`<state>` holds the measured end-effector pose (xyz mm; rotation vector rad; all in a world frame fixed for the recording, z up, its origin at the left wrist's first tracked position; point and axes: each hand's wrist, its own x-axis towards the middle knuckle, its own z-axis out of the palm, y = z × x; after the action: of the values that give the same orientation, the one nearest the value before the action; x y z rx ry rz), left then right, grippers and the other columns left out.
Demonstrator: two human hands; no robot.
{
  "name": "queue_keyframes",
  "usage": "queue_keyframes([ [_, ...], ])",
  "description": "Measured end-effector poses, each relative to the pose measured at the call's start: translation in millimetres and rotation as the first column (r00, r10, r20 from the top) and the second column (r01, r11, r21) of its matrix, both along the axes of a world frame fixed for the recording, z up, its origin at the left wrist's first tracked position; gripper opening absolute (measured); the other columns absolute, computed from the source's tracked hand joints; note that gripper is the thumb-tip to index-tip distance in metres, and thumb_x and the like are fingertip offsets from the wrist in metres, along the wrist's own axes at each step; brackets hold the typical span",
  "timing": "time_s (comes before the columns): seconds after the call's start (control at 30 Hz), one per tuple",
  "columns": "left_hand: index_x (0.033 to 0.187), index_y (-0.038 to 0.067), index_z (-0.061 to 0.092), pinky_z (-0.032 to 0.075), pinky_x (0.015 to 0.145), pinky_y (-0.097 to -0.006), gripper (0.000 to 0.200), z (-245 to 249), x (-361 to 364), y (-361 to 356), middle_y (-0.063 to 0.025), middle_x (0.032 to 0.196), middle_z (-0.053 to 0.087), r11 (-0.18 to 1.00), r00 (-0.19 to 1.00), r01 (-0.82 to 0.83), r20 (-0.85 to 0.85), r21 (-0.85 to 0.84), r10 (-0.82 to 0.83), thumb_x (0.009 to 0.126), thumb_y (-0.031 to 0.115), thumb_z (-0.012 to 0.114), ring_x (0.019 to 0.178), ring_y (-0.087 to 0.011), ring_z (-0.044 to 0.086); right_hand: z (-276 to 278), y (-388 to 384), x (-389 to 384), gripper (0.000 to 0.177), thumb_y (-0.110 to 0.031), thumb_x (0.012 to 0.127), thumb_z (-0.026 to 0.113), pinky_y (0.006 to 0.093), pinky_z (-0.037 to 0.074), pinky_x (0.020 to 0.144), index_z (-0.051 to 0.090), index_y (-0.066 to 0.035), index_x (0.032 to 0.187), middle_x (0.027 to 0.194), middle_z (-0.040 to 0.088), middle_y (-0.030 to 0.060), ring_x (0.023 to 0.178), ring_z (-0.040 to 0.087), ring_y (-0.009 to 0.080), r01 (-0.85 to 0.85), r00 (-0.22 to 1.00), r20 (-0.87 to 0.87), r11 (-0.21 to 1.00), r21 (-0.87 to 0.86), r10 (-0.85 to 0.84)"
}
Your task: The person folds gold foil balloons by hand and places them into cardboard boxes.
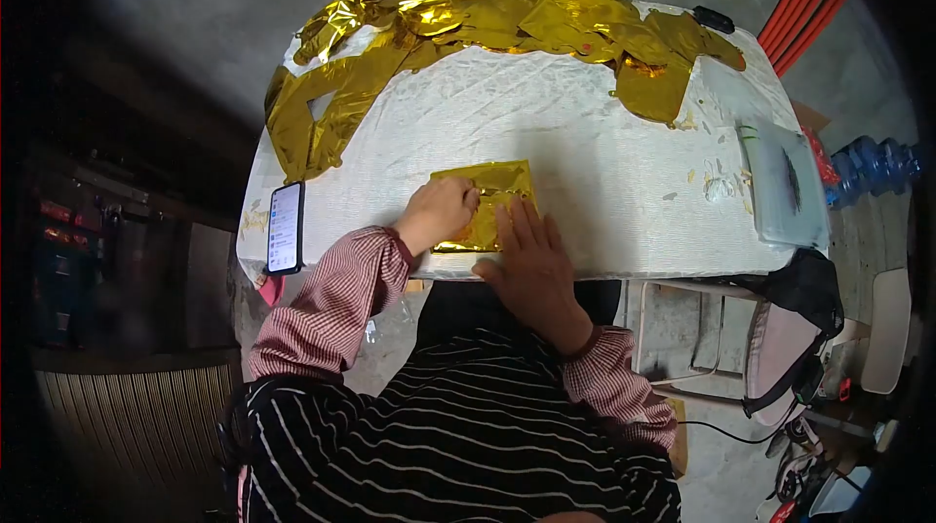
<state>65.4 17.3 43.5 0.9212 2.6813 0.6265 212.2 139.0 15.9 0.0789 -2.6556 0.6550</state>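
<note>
Gold foil square (499,182) lies flat at the near edge of the white-covered bench (653,182). Left hand (437,213): fingers curled, resting on the foil's left part; cannot tell whether this grip has hold of it. Right hand (536,274): grip open, palm down, fingers laid out over the foil's lower right, nothing grasped. Phone (285,228), screen lit, at bench's left edge. Loose gold sheets (497,24) overlap in an arc along the far side. Clear plastic pack (780,187) near right edge.
</note>
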Motion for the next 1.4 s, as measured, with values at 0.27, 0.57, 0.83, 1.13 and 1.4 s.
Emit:
queue_keyframes([
  [0.27, 0.082, -0.002, 0.065, 0.049, 0.073, -0.0503, 0.028, 0, -2, -1, -0.0266, 0.079, 0.063, 0.999, 0.999, 0.027, 0.023, 0.027, -0.028, 0.088, 0.022, 0.051, 0.078, -0.0439, 0.062, 3, 11, -24, 0.056, -0.024, 0.089, 0.056, 0.0492, 0.027, 0.109, 0.04, 0.003, 0.135, 0.139, 0.043, 0.0222, 0.131, 0.04, 0.0339, -0.083, 0.996, -0.012, 0.994, 0.071, 0.084],
  [0.57, 0.082, -0.003, 0.064, 0.048, 0.072, -0.0491, 0.029, -9, -10, 2, -0.0259, 0.08, 0.063, 0.991, 0.993, 0.116, 0.023, -0.073, -0.114, 0.09, 0.022, 0.051, 0.079, -0.0435, 0.061, 5, 14, -32, 0.049, -0.025, 0.092, 0.046, 0.0486, 0.027, 0.11, 0.045, 0.001, 0.134, 0.141, 0.043, 0.0202, 0.133, 0.039, 0.0334, -0.098, 0.993, 0.076, 0.986, 0.134, 0.088],
  [0.83, 0.085, -0.003, 0.065, 0.05, 0.065, -0.0392, 0.03, 13, -23, -13, -0.0212, 0.077, 0.065, 0.995, 0.954, 0.092, 0.288, -0.028, -0.08, 0.089, 0.026, 0.058, 0.071, -0.0313, 0.065, 4, 15, -32, 0.049, -0.028, 0.092, 0.046, 0.0488, 0.028, 0.109, 0.048, -0.002, 0.134, 0.14, 0.044, 0.0193, 0.131, 0.041, 0.034, -0.121, 0.989, 0.108, 0.98, 0.157, 0.105],
  [1.13, 0.126, -0.002, 0.047, 0.044, 0.057, -0.0289, 0.046, -8, 41, -60, -0.0066, 0.074, 0.061, 0.839, 0.884, -0.295, 0.464, 0.457, 0.058, 0.087, 0.011, 0.066, 0.061, -0.0128, 0.055, 3, 14, -32, 0.048, -0.028, 0.094, 0.044, 0.048, 0.027, 0.109, 0.046, -0.003, 0.135, 0.141, 0.044, 0.0181, 0.133, 0.039, 0.0326, -0.105, 0.99, 0.109, 0.988, 0.112, 0.093],
  [1.4, 0.113, 0.0, 0.056, 0.046, 0.077, -0.0432, 0.031, -4, 66, -52, -0.0204, 0.095, 0.06, 0.954, 0.933, -0.052, -0.326, 0.295, 0.152, 0.082, 0.001, 0.062, 0.088, -0.038, 0.057, -1, 15, -32, 0.048, -0.028, 0.093, 0.044, 0.0468, 0.026, 0.11, 0.046, -0.003, 0.134, 0.141, 0.044, 0.0177, 0.133, 0.038, 0.0318, -0.102, 0.992, 0.087, 0.987, 0.128, 0.091],
])
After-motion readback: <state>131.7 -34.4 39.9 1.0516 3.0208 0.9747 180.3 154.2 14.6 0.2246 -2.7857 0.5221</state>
